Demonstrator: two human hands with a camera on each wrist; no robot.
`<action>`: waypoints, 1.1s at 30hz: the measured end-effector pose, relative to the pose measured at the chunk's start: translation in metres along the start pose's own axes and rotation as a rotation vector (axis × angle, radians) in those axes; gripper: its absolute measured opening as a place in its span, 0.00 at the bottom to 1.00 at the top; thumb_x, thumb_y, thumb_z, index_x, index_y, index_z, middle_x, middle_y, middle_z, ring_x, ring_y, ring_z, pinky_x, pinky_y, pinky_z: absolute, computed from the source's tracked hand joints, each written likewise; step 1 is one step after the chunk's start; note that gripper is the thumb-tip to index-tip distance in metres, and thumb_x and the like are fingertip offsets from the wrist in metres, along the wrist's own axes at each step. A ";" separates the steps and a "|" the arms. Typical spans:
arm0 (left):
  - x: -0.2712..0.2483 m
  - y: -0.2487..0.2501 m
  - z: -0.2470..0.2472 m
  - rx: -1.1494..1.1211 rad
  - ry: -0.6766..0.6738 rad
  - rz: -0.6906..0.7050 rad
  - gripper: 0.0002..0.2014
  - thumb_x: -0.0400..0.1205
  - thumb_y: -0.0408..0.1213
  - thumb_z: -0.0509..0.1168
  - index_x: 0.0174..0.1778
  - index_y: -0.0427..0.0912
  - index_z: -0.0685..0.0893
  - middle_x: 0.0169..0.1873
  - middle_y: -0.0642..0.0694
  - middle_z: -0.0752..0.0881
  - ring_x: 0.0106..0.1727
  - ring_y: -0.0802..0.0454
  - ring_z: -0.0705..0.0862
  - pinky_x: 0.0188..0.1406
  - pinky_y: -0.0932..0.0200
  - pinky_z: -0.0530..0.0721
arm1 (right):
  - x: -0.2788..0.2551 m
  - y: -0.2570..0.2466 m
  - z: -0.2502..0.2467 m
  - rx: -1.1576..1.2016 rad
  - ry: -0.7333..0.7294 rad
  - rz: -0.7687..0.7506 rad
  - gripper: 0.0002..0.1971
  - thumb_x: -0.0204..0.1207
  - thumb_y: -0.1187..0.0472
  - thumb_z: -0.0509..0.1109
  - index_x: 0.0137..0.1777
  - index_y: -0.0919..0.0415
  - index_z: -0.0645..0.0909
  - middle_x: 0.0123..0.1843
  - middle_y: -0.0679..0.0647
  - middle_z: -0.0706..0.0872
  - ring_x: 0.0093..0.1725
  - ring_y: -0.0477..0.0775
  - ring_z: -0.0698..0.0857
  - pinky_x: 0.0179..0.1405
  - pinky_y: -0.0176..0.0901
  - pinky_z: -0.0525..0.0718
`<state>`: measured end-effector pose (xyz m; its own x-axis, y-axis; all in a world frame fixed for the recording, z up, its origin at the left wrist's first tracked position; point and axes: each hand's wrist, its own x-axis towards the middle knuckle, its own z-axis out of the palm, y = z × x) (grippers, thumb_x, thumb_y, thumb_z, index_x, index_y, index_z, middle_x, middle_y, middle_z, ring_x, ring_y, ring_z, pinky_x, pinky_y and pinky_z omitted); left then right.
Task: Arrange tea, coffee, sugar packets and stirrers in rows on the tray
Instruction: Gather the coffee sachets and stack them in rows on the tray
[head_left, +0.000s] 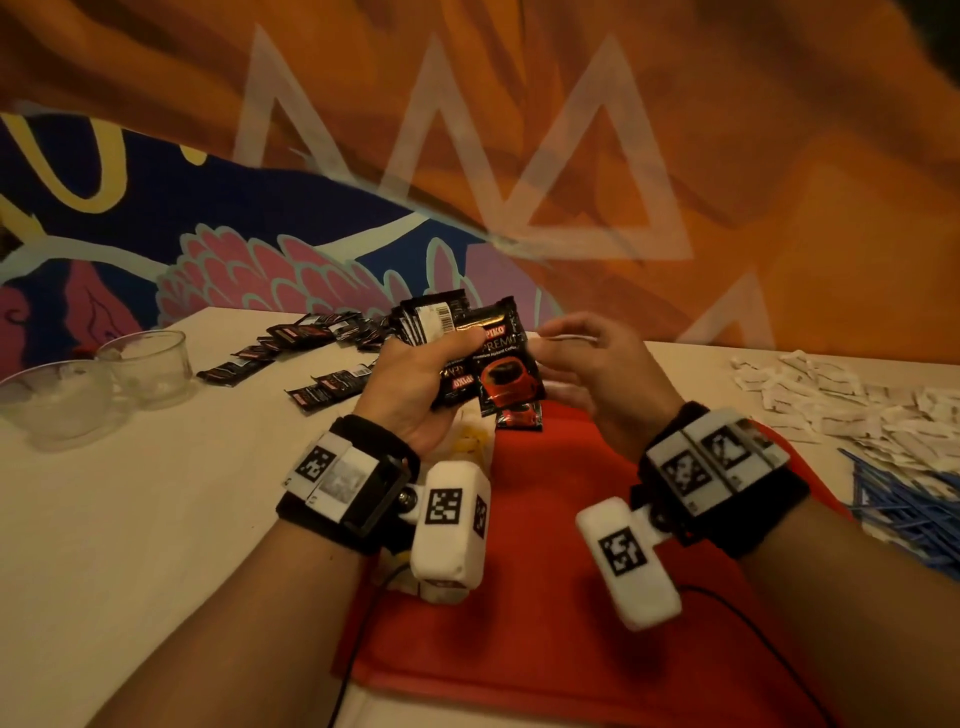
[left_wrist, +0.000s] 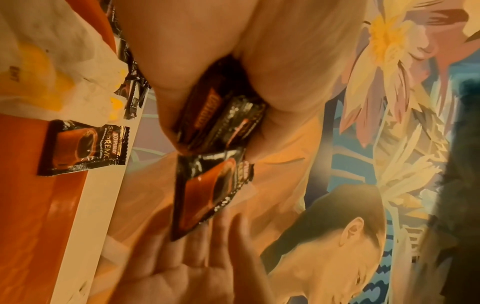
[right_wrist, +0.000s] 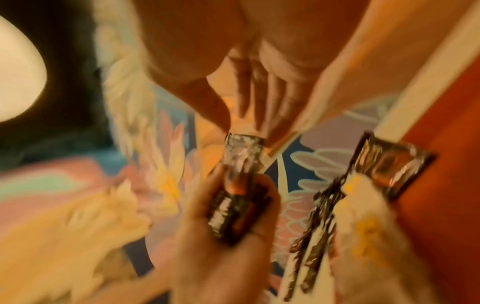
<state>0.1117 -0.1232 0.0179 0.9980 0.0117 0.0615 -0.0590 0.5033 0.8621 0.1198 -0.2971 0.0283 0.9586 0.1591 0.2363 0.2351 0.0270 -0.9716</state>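
My left hand (head_left: 436, 364) grips a stack of black coffee sachets (head_left: 431, 317), held upright above the far edge of the red tray (head_left: 571, 545). The front sachet (head_left: 501, 364) sticks out from the stack, and my right hand (head_left: 550, 348) pinches its edge between thumb and fingers. The right wrist view shows those fingers meeting on the sachet's end (right_wrist: 242, 150), blurred. One coffee sachet (head_left: 519, 418) lies flat on the tray's far edge, also clear in the left wrist view (left_wrist: 83, 148). White and yellow tea bags (head_left: 472, 441) lie on the tray's left side.
Loose coffee sachets (head_left: 311, 353) are scattered on the white table behind my left hand. Two glass cups (head_left: 145, 364) stand at the far left. White sugar packets (head_left: 831, 400) are heaped at the right, with blue stirrers (head_left: 909, 509) in front of them.
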 end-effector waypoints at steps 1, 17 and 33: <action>0.000 0.000 0.000 -0.007 -0.011 0.020 0.23 0.73 0.29 0.72 0.65 0.29 0.82 0.61 0.28 0.86 0.60 0.31 0.88 0.63 0.38 0.86 | -0.001 -0.003 0.001 0.019 -0.063 0.097 0.10 0.75 0.66 0.76 0.54 0.61 0.82 0.48 0.58 0.91 0.47 0.58 0.91 0.45 0.47 0.88; -0.002 0.001 0.002 -0.060 -0.065 -0.109 0.21 0.73 0.39 0.73 0.59 0.32 0.85 0.52 0.34 0.88 0.53 0.39 0.88 0.50 0.48 0.89 | 0.011 -0.009 -0.008 -0.412 -0.227 0.009 0.03 0.71 0.67 0.80 0.44 0.64 0.91 0.35 0.51 0.92 0.33 0.42 0.88 0.34 0.31 0.81; 0.016 0.001 -0.017 -0.126 0.063 -0.062 0.03 0.81 0.36 0.71 0.48 0.42 0.86 0.41 0.45 0.88 0.39 0.52 0.87 0.37 0.56 0.87 | 0.062 0.052 -0.074 -0.933 0.111 0.465 0.17 0.72 0.56 0.81 0.56 0.64 0.87 0.58 0.61 0.89 0.62 0.63 0.86 0.65 0.54 0.84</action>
<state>0.1277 -0.1076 0.0116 0.9993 0.0292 -0.0246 0.0017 0.6091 0.7931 0.2036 -0.3585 -0.0065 0.9846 -0.1343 -0.1122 -0.1747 -0.7927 -0.5841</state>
